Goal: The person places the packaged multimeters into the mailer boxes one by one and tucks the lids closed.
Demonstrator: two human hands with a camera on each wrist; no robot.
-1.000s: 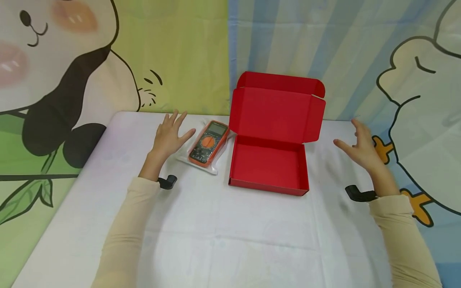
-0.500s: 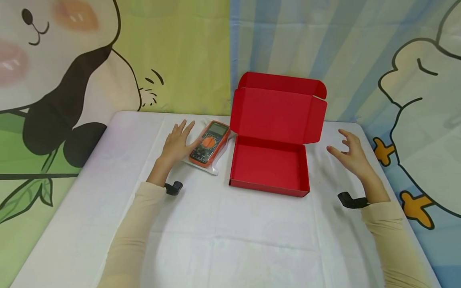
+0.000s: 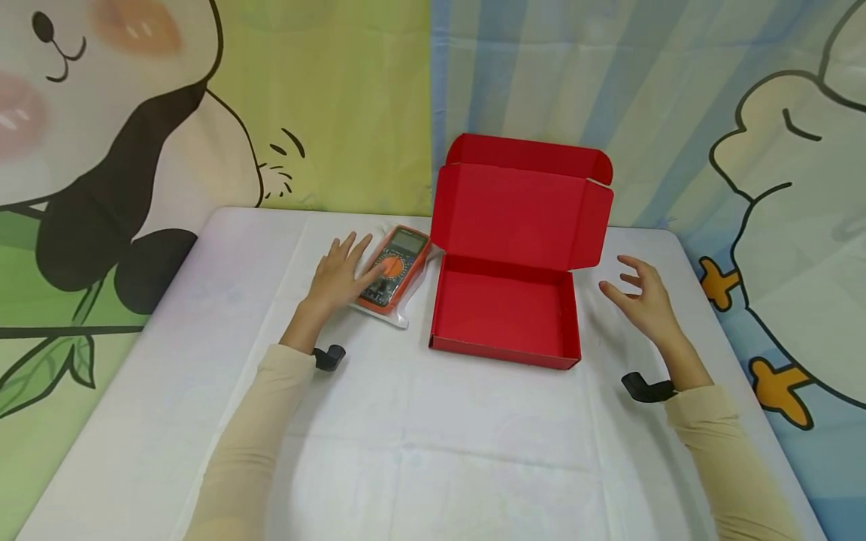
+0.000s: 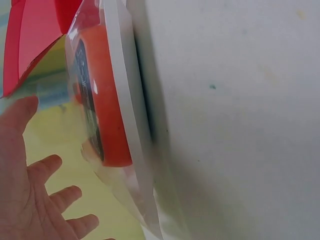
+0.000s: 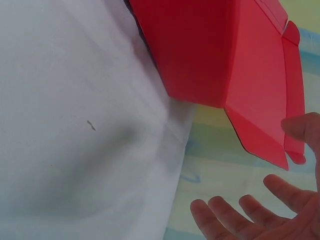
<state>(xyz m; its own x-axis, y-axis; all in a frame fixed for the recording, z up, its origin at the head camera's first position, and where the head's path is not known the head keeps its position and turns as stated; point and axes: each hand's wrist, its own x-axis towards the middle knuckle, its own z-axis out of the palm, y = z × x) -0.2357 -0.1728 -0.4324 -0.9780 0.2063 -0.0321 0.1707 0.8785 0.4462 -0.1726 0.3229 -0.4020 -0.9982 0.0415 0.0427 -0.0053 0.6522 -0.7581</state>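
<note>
Apparently, left fingers (image 4: 46, 167) above multimeter (image 3: 399, 263).

You had soft, fairly even light in all 3 views, with blurry-edged shadows on the table (image 3: 473, 451). In your left wrist view, a small white glint showed on the meter (image 4: 107, 110); your 2 wrist pictures looked slightly hazy.

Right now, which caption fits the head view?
Left hand near a wrapped multimeter, right hand beside an open red box.
</note>
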